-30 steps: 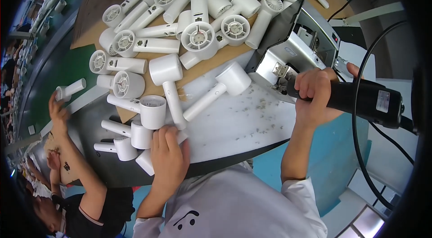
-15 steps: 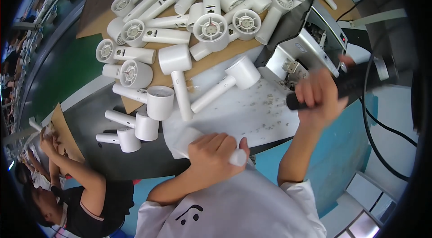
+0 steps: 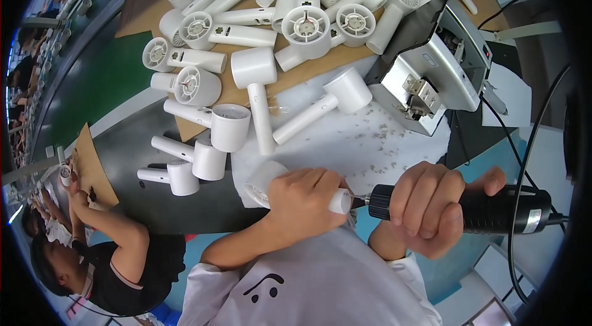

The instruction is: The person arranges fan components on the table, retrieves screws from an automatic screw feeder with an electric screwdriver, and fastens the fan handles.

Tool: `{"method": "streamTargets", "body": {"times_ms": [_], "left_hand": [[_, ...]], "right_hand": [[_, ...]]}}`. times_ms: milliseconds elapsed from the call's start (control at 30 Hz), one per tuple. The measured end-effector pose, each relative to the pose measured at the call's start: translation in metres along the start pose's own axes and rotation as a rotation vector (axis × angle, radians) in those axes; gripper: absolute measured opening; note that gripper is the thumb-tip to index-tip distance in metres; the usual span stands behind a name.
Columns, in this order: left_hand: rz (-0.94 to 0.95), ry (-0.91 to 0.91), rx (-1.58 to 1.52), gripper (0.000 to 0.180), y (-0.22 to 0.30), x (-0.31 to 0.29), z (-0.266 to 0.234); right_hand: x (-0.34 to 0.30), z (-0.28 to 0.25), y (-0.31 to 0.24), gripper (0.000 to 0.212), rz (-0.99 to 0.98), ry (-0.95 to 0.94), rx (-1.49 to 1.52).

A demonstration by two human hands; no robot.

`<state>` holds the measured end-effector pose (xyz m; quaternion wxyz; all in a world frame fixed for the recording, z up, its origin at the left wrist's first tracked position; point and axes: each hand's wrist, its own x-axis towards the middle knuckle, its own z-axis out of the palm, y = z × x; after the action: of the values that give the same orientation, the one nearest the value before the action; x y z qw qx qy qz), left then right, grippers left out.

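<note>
My left hand (image 3: 308, 198) is closed around the handle of a white hair-dryer-shaped body (image 3: 262, 181), its round head lying to the left. The handle's end (image 3: 340, 201) pokes out on the right side of my fist. My right hand (image 3: 427, 207) grips a black electric screwdriver (image 3: 490, 209), held almost level with its bit pointing left. The bit (image 3: 359, 198) reaches the end of the handle; whether a screw is on it is too small to tell. Behind my hands lies a white sheet (image 3: 296, 172) scattered with small screws (image 3: 379, 141).
More white bodies (image 3: 308, 33) are heaped on cardboard at the back, with several (image 3: 206, 159) at the left. A metal screw feeder (image 3: 425, 82) stands at the back right. The screwdriver's black cable (image 3: 524, 215) loops at the right. A co-worker (image 3: 117, 246) sits at the left beside a conveyor (image 3: 92, 73).
My right hand has brought the screwdriver from beside the screw feeder down and toward me, its bit now at the handle's end. My left hand has shifted slightly right, still holding the body.
</note>
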<state>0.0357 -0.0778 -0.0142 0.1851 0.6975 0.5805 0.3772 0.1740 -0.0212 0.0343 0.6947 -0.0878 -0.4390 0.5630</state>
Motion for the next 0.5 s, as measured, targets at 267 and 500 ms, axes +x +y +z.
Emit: {"method": "streamTargets", "body": {"times_ms": [267, 500], "left_hand": [[-0.041, -0.127, -0.022, 0.018, -0.004, 0.002, -0.005], [-0.062, -0.182, -0.008, 0.017, -0.004, 0.002, -0.007]], "right_hand": [[-0.002, -0.007, 0.012, 0.033, -0.018, -0.021, 0.090], [0.020, -0.033, 0.000, 0.041, -0.066, 0.178, -0.272]]}}
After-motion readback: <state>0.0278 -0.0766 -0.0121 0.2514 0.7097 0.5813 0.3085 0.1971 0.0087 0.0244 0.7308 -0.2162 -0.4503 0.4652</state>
